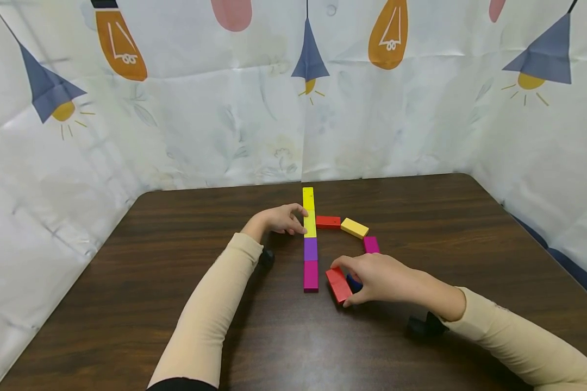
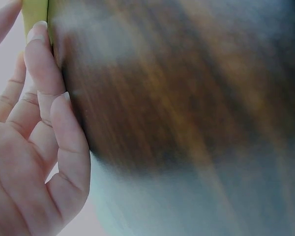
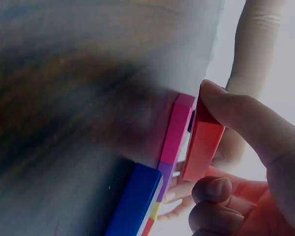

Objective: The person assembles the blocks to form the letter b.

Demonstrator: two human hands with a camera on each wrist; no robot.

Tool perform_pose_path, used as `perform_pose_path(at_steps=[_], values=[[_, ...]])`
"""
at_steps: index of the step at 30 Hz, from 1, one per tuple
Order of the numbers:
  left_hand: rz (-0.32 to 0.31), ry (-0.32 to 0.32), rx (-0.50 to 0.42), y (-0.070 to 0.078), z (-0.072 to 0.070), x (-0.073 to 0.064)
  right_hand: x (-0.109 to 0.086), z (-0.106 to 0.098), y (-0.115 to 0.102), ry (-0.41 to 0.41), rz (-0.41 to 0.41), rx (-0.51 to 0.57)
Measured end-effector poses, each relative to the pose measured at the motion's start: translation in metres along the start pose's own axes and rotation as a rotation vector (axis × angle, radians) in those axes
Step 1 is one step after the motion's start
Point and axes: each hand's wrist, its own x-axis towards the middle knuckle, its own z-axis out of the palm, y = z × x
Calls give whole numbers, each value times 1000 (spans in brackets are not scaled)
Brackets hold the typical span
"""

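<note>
My right hand (image 1: pixel 383 277) pinches a red block (image 1: pixel 339 285) by its ends between thumb and fingers, tilted close over the table beside a blue block (image 3: pixel 135 201). That blue block is mostly hidden by the hand in the head view. My left hand (image 1: pixel 282 219) rests its fingertips at the left side of a yellow block (image 1: pixel 310 224), fingers loosely bent. This block belongs to a straight column with another yellow block (image 1: pixel 308 197) at the far end, then a purple block (image 1: pixel 310 249) and a magenta block (image 1: pixel 311 276) nearer me.
Right of the column, a second red block (image 1: pixel 328 222), a pale yellow block (image 1: pixel 354 228) and a second magenta block (image 1: pixel 372 244) form a curve. The brown table (image 1: pixel 176 293) ends at a white patterned curtain (image 1: pixel 225 125) behind.
</note>
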Motion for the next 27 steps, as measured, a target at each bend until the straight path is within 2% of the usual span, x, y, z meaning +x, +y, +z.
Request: perform_pose_path(at_steps=[10,18,23,27], values=[[-12,6,-10,0,0,0,2,6,-5,-63,28,-56],[-8,4,-16,0,0,0,3,9,-12,-70,75,-116],[-8,3,-18,0,0,0,2,11,-15,-52,66,-143],[-4,4,-16,-1,0,0,1,8,-13,-73,38,-121]])
